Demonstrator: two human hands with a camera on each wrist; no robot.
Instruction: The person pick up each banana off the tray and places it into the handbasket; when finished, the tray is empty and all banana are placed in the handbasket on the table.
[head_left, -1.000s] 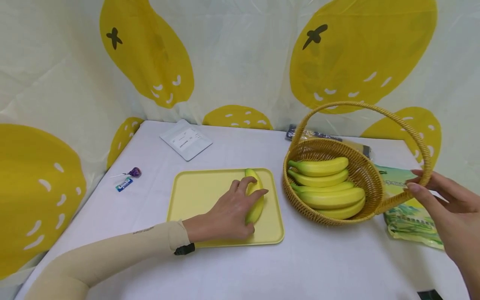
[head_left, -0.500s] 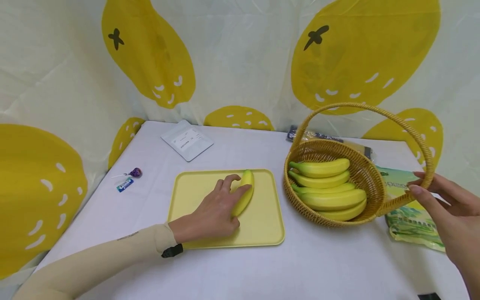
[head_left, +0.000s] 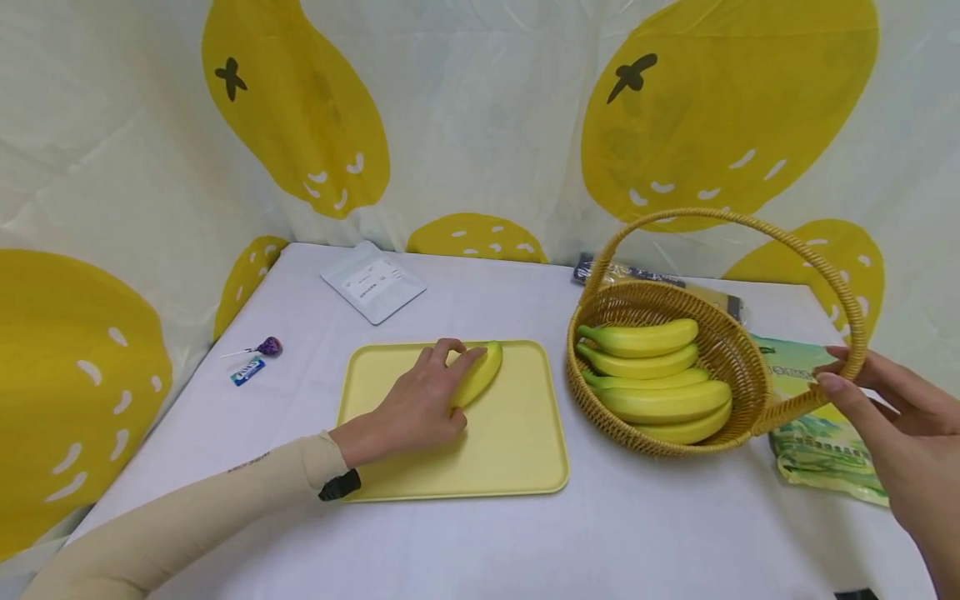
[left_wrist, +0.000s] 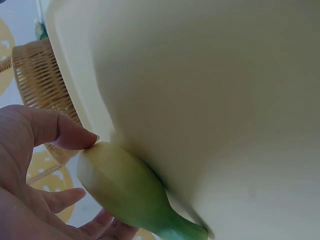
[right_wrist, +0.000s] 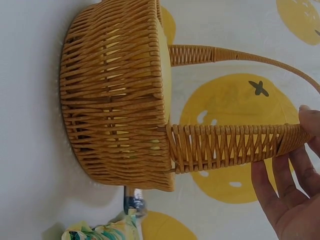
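A yellow banana (head_left: 483, 373) lies slantwise over the pale yellow tray (head_left: 517, 450), and my left hand (head_left: 415, 406) holds it with bent fingers. In the left wrist view the thumb presses one side of the banana (left_wrist: 125, 185), whose green stem end points to the lower right. Right of the tray stands a wicker basket (head_left: 752, 367) with several bananas (head_left: 663, 398) in it. My right hand (head_left: 900, 408) pinches the lower right part of the tall handle (head_left: 851, 312). From the right wrist, thumb and fingers show on opposite sides of that handle (right_wrist: 225, 145).
A green and yellow printed bag (head_left: 821, 442) lies partly behind the basket, and a dark clear-wrapped pack (head_left: 637, 271) is at the back. On the left are a silver pouch (head_left: 373, 283), a lollipop (head_left: 270, 347) and a small blue-green packet (head_left: 247, 372). Lemon-print cloth (head_left: 480, 125) hangs behind.
My left hand has moved left across the tray, bringing the banana from near the right edge toward the middle. The right hand and the basket stay where they were.
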